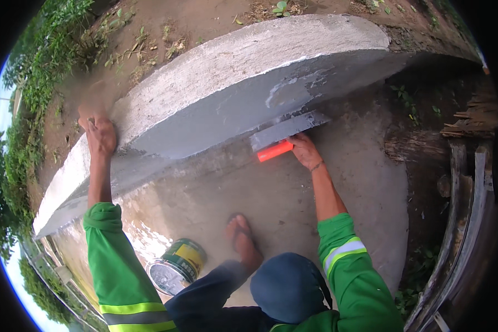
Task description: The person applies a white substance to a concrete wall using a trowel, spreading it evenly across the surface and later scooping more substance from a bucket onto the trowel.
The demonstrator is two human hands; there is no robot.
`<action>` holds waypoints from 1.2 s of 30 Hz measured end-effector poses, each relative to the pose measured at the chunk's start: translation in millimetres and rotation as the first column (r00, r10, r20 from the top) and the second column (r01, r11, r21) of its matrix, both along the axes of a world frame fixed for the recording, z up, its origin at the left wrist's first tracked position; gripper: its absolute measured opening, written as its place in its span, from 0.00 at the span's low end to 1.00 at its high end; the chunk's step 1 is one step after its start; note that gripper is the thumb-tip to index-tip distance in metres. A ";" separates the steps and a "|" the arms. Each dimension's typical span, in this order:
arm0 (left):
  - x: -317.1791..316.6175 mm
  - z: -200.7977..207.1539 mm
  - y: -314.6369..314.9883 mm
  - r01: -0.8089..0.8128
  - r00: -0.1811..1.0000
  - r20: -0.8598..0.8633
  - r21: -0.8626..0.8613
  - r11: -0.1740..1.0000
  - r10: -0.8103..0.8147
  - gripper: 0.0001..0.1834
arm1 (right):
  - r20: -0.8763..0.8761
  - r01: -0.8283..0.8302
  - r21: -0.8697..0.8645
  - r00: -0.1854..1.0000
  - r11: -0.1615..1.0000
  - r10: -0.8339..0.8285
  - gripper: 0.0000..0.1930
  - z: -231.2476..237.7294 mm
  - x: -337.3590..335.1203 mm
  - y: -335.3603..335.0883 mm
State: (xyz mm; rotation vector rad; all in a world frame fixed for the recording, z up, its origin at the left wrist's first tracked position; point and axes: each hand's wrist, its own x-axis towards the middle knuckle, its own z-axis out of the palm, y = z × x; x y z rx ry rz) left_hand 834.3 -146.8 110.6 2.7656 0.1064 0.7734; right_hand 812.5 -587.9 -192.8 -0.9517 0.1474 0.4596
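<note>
Bare soil [205, 27] and green plants [55, 61] are seen in the head view beyond a low, curved wall [249, 50], its rough top pale and its near face coated in smooth grey. Beneath that face, a flat trowel [289, 130] is held over the concrete floor [359, 210], its orange handle gripped by the right hand [303, 150]; whether the wall is touched by the blade cannot be told. By the left hand [100, 135], fingers bent, the wall's top is met at left; whether anything is grasped there cannot be told. Near a sandalled foot [239, 227], a green-and-yellow bucket [188, 252] is partly filled with grey paste [166, 275]. Weathered planks [480, 171] are glimpsed at right.
</note>
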 end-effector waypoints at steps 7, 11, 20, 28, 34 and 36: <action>-1.3 -6.0 11.4 0.021 1.000 0.003 -0.002 1.000 -0.021 0.35 | -0.014 -0.081 0.002 0.997 0.997 0.081 0.08 -22.4 19.4 3.4; -1.0 -0.9 -0.6 0.047 0.999 0.010 -0.034 0.998 -0.046 0.35 | 0.049 -0.101 0.005 0.994 0.995 0.100 0.08 -19.6 24.1 0.8; 2.2 3.9 -6.3 0.042 0.999 0.008 -0.100 0.994 -0.041 0.32 | 0.082 -0.075 -0.065 0.993 0.995 0.080 0.11 40.7 25.9 8.7; -1.5 7.1 -8.5 -0.022 1.000 0.015 -0.056 0.998 0.023 0.31 | 0.252 -0.048 0.021 0.967 0.999 0.041 0.16 222.1 22.3 20.2; -0.7 -2.9 -2.0 -0.028 0.999 -0.016 -0.022 0.999 0.028 0.31 | 0.471 0.028 0.076 0.880 0.997 -0.061 0.17 277.1 15.9 -7.0; -3.1 -2.3 4.4 -0.009 1.000 0.008 0.021 1.000 0.009 0.31 | 0.334 0.142 0.177 0.922 0.974 -0.195 0.18 285.4 2.6 -15.6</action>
